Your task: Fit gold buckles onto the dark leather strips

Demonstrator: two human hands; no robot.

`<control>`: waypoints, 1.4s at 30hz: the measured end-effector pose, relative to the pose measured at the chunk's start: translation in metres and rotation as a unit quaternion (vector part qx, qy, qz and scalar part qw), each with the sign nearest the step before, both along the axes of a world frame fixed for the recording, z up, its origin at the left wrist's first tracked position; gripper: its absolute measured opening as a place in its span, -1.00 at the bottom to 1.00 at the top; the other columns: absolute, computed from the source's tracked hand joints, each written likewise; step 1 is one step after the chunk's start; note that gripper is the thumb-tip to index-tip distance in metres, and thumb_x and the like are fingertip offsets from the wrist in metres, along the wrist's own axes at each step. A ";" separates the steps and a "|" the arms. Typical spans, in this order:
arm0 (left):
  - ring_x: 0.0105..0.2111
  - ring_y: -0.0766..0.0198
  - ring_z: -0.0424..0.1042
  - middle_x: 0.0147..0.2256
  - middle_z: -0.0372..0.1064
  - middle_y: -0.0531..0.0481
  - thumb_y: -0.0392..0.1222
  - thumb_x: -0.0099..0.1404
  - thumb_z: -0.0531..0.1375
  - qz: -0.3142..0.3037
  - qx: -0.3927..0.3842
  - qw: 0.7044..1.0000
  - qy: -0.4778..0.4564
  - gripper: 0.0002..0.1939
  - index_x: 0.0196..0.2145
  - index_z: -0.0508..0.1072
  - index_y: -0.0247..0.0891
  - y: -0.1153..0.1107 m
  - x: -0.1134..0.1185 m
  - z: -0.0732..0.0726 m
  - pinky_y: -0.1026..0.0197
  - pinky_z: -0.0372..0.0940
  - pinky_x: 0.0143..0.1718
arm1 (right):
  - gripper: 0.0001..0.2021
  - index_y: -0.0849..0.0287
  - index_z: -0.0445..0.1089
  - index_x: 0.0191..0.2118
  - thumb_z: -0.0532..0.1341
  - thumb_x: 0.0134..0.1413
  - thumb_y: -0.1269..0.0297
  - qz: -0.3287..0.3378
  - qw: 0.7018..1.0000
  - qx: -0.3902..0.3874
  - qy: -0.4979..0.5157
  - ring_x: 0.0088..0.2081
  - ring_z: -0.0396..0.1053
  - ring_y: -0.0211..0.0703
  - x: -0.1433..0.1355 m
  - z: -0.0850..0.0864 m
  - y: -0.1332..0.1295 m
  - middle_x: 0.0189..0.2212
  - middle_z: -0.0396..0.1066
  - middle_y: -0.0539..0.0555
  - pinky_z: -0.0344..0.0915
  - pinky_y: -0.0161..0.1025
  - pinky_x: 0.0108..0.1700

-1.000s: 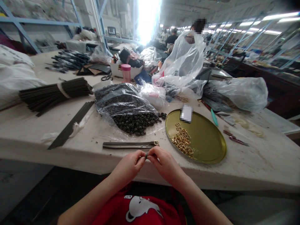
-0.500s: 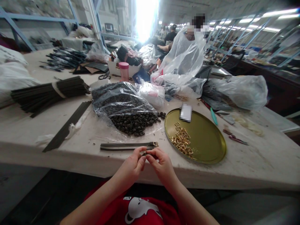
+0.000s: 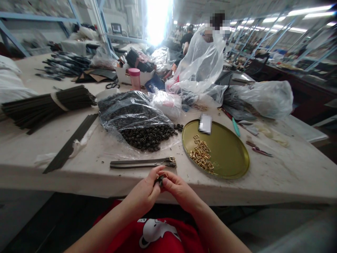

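At the table's front edge, my left hand (image 3: pixel 150 184) and my right hand (image 3: pixel 175 184) meet, their fingers closed on a small dark strap piece (image 3: pixel 160 180). A bit of gold metal shows beside it between the fingertips; most of the piece is hidden. Just beyond my hands lie dark straps (image 3: pixel 139 163) side by side, with gold buckles at their right ends. To the right, a round gold-green tray (image 3: pixel 231 154) holds a heap of gold buckles (image 3: pixel 202 156). Small dark loops (image 3: pixel 150 137) spill from a clear plastic bag (image 3: pixel 123 109) behind the straps.
At left lie a tied bundle of dark strips (image 3: pixel 50 103) and a flat stack of strips (image 3: pixel 72 144). A pink-lidded jar (image 3: pixel 135 79) stands at the back. Pliers (image 3: pixel 260 150) and a teal-handled tool (image 3: pixel 235 126) lie right of the tray. A person (image 3: pixel 187 37) is in the background.
My fingers have shifted around the small piece, showing more dark material and a gold edge. The whole scene sits slightly further left as the camera turned.
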State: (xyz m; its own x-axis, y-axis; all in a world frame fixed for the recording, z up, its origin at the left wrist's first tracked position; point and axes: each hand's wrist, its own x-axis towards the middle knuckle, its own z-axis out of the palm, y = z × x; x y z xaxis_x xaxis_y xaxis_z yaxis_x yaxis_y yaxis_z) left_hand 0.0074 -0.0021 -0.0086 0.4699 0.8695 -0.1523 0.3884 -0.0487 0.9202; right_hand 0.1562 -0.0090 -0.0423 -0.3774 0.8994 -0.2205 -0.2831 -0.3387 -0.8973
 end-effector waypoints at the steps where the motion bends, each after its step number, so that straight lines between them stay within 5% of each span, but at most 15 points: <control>1: -0.06 0.15 0.27 -0.03 0.27 -0.18 -0.26 0.25 -0.05 0.005 -0.003 1.000 0.003 -0.57 0.09 0.07 -0.30 0.000 0.000 0.000 0.13 0.14 -0.02 | -0.72 0.10 0.38 -0.17 0.19 -0.02 0.11 -0.003 1.000 0.009 0.002 -0.24 0.29 -0.23 -0.001 0.001 -0.001 -0.30 0.38 0.01 0.23 -0.29 -0.19; 4: -0.13 0.18 0.32 -0.10 0.32 -0.16 -0.25 0.24 -0.05 0.028 -0.007 0.999 0.013 -0.56 0.09 0.06 -0.30 0.001 0.001 -0.001 0.15 0.18 -0.08 | -0.72 0.09 0.40 -0.19 0.20 -0.05 0.11 -0.046 0.998 0.043 -0.016 -0.25 0.31 -0.20 -0.004 0.001 -0.005 -0.29 0.41 0.02 0.24 -0.24 -0.17; 10: -0.62 0.34 0.25 -0.54 0.29 0.11 -0.21 0.20 0.01 0.058 -0.059 0.996 0.035 -0.51 0.08 0.04 -0.33 0.001 0.002 -0.004 0.31 0.18 -0.54 | -0.76 0.13 0.38 -0.21 0.20 -0.04 0.18 -0.102 0.991 0.079 -0.045 -0.39 0.33 -0.24 -0.011 0.000 -0.013 -0.39 0.40 0.02 0.28 -0.25 -0.28; 24: -0.43 0.23 0.34 -0.45 0.38 0.01 -0.18 0.22 0.01 -0.016 -0.037 0.996 0.075 -0.81 -0.34 0.36 -0.29 -0.005 -0.004 0.013 0.26 0.18 -0.38 | -0.67 0.17 0.28 -0.30 0.34 -0.25 0.25 -0.112 0.975 -0.127 0.144 -0.48 0.27 -0.36 -0.005 -0.007 -0.014 -0.49 0.30 -0.07 0.21 -0.34 -0.35; 33: -0.51 0.30 0.24 -0.55 0.28 0.09 -0.18 0.16 0.01 -0.004 -0.079 0.995 0.062 -0.81 -0.53 0.30 -0.29 -0.002 -0.001 -0.002 0.31 0.10 -0.49 | -0.76 0.16 0.14 -0.40 0.21 -0.08 0.16 -0.064 0.997 -0.016 -0.035 -0.51 0.21 -0.33 -0.009 -0.005 -0.020 -0.57 0.23 -0.11 0.14 -0.35 -0.41; 42: -0.63 0.37 0.19 -0.62 0.22 0.13 -0.22 0.08 -0.01 0.002 -0.148 0.987 0.057 -0.88 -0.53 0.26 -0.28 -0.002 -0.007 0.002 0.35 0.04 -0.64 | -0.90 0.19 0.19 -0.36 0.01 0.07 0.28 -0.014 0.973 0.097 -0.209 -0.53 0.12 -0.33 -0.005 -0.005 -0.024 -0.56 0.18 -0.07 0.08 -0.36 -0.48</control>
